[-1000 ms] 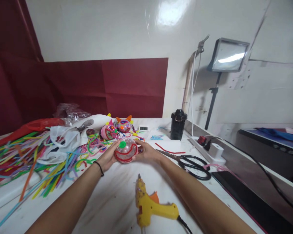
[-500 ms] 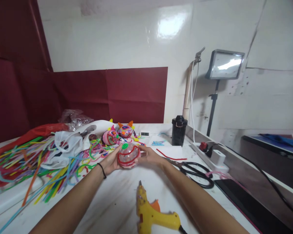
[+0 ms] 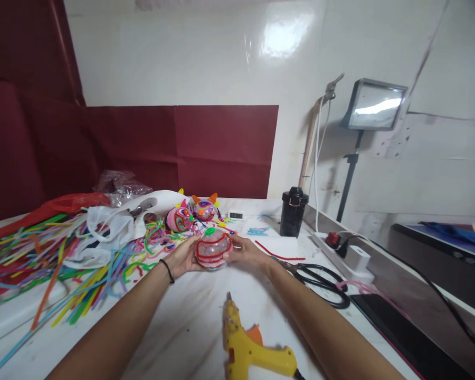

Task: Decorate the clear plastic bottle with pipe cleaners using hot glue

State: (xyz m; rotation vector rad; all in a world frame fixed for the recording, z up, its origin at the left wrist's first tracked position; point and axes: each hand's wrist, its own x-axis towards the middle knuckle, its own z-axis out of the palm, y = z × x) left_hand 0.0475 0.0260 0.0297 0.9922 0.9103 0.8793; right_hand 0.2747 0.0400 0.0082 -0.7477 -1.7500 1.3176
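Between my two hands is a clear round ball [image 3: 214,248] with red fuzzy pipe cleaner bands around it and a green spot on top. My left hand [image 3: 184,257] grips its left side, the fingers partly hidden behind it. On the right side, my right hand [image 3: 246,251] holds it with thumb and fingers. Nearer to me a yellow hot glue gun [image 3: 243,345] lies on the table, nozzle pointing away. Beyond the ball sit two decorated balls, a pink one [image 3: 179,218] and a multicoloured one with orange ears [image 3: 206,208].
Many coloured pipe cleaners [image 3: 91,285] spread over the left of the table. To the right lie black-handled scissors [image 3: 320,282], a red pipe cleaner [image 3: 275,253], a dark phone-like slab [image 3: 396,332] and a power strip [image 3: 352,264]. A black lidded cup [image 3: 294,214] stands behind.
The ball has tilted in my hands, so its red bands now lie more level and the green spot sits nearer the top centre. The camera view has shifted slightly.
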